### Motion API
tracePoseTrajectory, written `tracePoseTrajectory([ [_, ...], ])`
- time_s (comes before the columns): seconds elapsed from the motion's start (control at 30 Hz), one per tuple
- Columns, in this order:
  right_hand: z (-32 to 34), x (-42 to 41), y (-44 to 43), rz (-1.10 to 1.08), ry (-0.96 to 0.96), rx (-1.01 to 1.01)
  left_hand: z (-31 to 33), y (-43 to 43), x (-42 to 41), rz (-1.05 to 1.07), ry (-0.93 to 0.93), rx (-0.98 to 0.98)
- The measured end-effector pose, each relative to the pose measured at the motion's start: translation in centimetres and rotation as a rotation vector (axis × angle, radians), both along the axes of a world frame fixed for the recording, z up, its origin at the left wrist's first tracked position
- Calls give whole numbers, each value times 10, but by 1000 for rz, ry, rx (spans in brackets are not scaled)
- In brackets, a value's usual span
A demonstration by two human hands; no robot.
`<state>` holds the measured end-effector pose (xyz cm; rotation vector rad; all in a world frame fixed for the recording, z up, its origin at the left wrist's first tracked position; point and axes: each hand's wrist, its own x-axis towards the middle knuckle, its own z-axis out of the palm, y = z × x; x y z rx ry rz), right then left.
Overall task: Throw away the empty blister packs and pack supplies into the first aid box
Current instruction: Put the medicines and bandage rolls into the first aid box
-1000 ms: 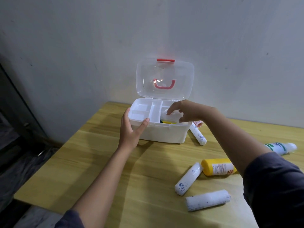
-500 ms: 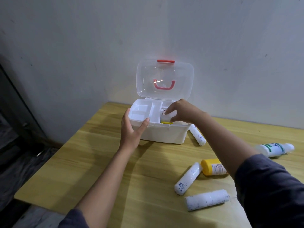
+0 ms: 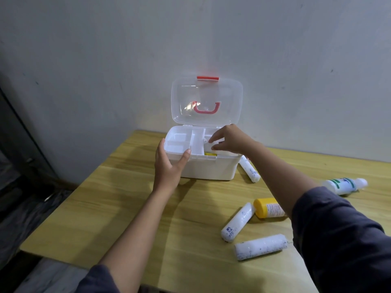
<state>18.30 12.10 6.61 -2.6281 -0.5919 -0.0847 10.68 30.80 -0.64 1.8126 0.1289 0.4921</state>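
Head view: left hand [image 3: 169, 166] grips first aid box [image 3: 207, 168]; right hand [image 3: 229, 140] pinches white item [image 3: 211, 145] inside.

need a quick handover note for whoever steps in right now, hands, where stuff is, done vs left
Left hand: steadies the front left corner of the first aid box, thumb on the rim.
Right hand: over the box's right compartment, pinching a small white item; what it is cannot be told.
Box: lid open and upright; a yellow item already inside.
Left to pack, on the table: three gauze rolls, yellow bottle, white bottle with green label.
No blister packs in view.
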Motion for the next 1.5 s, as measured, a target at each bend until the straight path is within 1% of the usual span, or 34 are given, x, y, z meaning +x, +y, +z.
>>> tracePoseTrajectory([
  [0.17,-1,-11,-6,0,0,76,3,-5,-3,6,19,22],
  [0.23,0,-20,-12,-11,31,128,5,-6,-4,4,32,29],
  [0.3,3,-33,-21,-22,54,212,7,-8,-6,4,39,31],
  [0.43,4,-74,-50,-80,17,462,7,-9,-9,20,33,17],
  [0.5,-1,-97,-75,-105,62,518,7,-11,-9,22,22,1],
  [0.57,-8,-118,-102,-102,211,487,6,-11,-9,25,11,-17],
  [0.63,-18,-137,-127,-119,359,298,5,-12,-9,22,5,-36],
  [0.7,-31,-150,-143,-165,448,91,4,-12,-8,23,1,-48],
  [0.73,-38,-155,-147,-198,466,32,3,-12,-9,24,-1,-50],
  [0.8,-52,-158,-149,-237,438,23,3,-13,-8,27,-4,-51],
  [0.9,-61,-159,-148,-247,293,101,3,-13,-8,34,-3,-49],
  [1.0,-53,-162,-151,-252,193,272,3,-12,-8,31,5,-47],
  [1.13,-23,-153,-148,-281,45,585,2,-12,-8,29,-3,-50],
  [1.23,5,-134,-128,-256,-48,656,2,-12,-9,22,-9,-50],
  [1.3,21,-115,-109,-254,-56,645,2,-11,-10,18,-6,-47],
  [1.33,28,-105,-98,-253,-55,609,3,-10,-10,17,-3,-44],
  [1.43,40,-81,-67,-232,-41,440,4,-9,-10,16,-8,-34],
  [1.5,43,-69,-49,-209,-43,283,6,-7,-9,17,-8,-29],
])
